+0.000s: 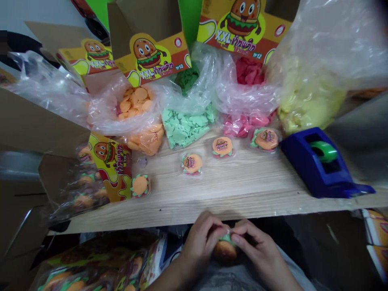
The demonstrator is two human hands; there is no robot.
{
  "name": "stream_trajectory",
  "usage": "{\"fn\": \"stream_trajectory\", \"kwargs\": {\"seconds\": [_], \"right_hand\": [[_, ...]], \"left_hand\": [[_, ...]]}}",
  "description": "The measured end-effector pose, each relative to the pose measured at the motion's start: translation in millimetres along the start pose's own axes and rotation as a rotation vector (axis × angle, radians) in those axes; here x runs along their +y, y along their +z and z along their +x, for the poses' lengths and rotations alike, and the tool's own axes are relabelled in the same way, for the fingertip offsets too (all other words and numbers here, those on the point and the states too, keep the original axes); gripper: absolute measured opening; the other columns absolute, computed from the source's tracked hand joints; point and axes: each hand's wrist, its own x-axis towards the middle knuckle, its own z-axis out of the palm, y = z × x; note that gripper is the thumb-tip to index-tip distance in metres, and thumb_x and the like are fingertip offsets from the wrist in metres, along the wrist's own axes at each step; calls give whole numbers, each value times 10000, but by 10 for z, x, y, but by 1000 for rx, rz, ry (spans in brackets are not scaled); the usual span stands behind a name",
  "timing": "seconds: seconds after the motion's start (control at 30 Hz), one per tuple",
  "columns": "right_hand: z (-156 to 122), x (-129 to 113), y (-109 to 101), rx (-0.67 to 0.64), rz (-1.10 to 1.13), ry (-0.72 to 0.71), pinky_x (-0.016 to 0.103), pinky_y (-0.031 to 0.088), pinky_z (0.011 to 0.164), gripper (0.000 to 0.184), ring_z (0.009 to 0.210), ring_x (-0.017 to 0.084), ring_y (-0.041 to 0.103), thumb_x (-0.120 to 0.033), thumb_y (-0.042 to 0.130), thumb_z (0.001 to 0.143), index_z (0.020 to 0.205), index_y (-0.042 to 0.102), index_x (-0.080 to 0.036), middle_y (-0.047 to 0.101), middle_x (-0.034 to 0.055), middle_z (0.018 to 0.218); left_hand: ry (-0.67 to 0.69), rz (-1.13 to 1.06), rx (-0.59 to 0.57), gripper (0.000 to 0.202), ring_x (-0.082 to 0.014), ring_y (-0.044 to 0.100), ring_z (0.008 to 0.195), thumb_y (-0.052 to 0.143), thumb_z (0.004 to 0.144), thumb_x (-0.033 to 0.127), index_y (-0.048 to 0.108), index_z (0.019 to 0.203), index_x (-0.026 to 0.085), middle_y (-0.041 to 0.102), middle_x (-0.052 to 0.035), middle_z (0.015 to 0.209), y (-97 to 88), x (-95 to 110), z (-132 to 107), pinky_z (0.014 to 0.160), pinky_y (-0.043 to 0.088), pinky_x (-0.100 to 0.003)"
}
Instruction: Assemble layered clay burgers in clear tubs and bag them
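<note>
From my remote view, both forearms come in from the bottom edge and meet low in the frame, at about 6 o'clock. My left hand (200, 242) and right hand (257, 246) are curled nearly closed, facing each other, and both have hold of a marshmallow burger (224, 249). The fingers (239, 238) of both hands pinch its green top layer, while its orange underside shows below them. The burger sits just above the lap, close to the table's near edge but not touching it. At 12 o'clock from my hands, the wooden table (230, 206) carries three wrapped burgers (192, 164) in a loose row, with a fourth burger (140, 186) further left, at about 10 o'clock. Behind them lie bags of orange (142, 139), green (184, 125), pink (239, 125) and yellow (306, 97) pieces, with printed boxes (151, 52) beyond. A blue tape dispenser (315, 163) stands at 2 o'clock. A bag of packed burgers (100, 266) lies at 9 o'clock, beside my left hand.
</note>
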Motion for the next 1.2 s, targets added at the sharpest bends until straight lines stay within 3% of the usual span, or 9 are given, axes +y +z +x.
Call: {"fn": "stream_trajectory", "kwargs": {"seconds": [0.13, 0.27, 0.4, 0.57, 0.63, 0.77, 0.93, 1.0, 1.2], "right_hand": [[-48, 130, -91, 89, 119, 33, 237, 428, 686, 194, 730, 141, 525, -363, 575, 778, 708, 583, -181, 564, 15, 750], [-57, 83, -74, 20, 136, 65, 226, 424, 659, 203, 688, 128, 519, -367, 596, 756, 700, 565, -174, 551, 6, 710], [-81, 25, 0, -32, 120, 73, 204, 403, 572, 239, 603, 107, 477, -388, 619, 717, 676, 523, -172, 488, -19, 634], [-117, -12, -27, -141, 81, 111, 245, 442, 708, 262, 771, 145, 564, -357, 589, 754, 976, 588, -218, 603, 18, 803], [-95, -75, -57, -158, 1, 89, 259, 440, 714, 261, 783, 157, 565, -382, 581, 759, 954, 641, -220, 614, 34, 827], [-17, -237, -81, -79, -37, 53, 261, 439, 717, 227, 782, 161, 578, -395, 569, 774, 891, 691, -243, 630, 30, 809], [19, -339, -82, 117, 48, -55, 224, 451, 679, 173, 742, 138, 573, -361, 569, 783, 860, 671, -244, 626, 11, 778], [24, -310, -76, 93, 12, -85, 213, 445, 702, 144, 770, 129, 569, -330, 551, 802, 859, 653, -245, 621, 4, 802], [99, -148, -38, -79, -125, -40, 254, 442, 733, 169, 789, 144, 557, -317, 559, 794, 906, 639, -218, 617, 19, 824]], "left_hand": [[-159, -143, 92, 156, -144, 489, 750, 444, 837, 314, 516, 833, 176, 522, -12, 776, 63, -158, -157, 687, 388, -244], [-260, -321, 167, 184, -132, 478, 719, 463, 817, 360, 485, 812, 177, 496, 9, 741, -23, -119, -152, 661, 382, -228], [-232, -327, 59, 192, -112, 437, 667, 472, 814, 364, 485, 801, 173, 466, 23, 703, -163, -71, -24, 614, 357, -210], [-212, -275, -91, 182, -109, 425, 652, 459, 819, 341, 494, 772, 169, 458, 25, 676, -237, -73, 25, 602, 349, -209], [-183, -239, -119, 177, -111, 441, 659, 449, 828, 324, 505, 764, 170, 475, 21, 681, -231, -30, 43, 615, 356, -211], [-92, -163, -59, 196, -131, 498, 727, 420, 847, 294, 558, 787, 169, 540, -9, 745, -223, 140, 113, 682, 384, -227], [-51, -141, 71, 204, -135, 509, 811, 476, 826, 275, 543, 1007, 209, 535, -13, 885, -343, 268, 119, 714, 395, -221], [-75, -140, 38, 155, -129, 508, 787, 473, 832, 285, 556, 931, 200, 530, -8, 851, -406, 253, 110, 697, 394, -215], [-45, -34, -218, 152, -133, 512, 801, 501, 818, 284, 626, 822, 197, 552, -11, 812, -430, 133, 179, 727, 372, -224]]}}
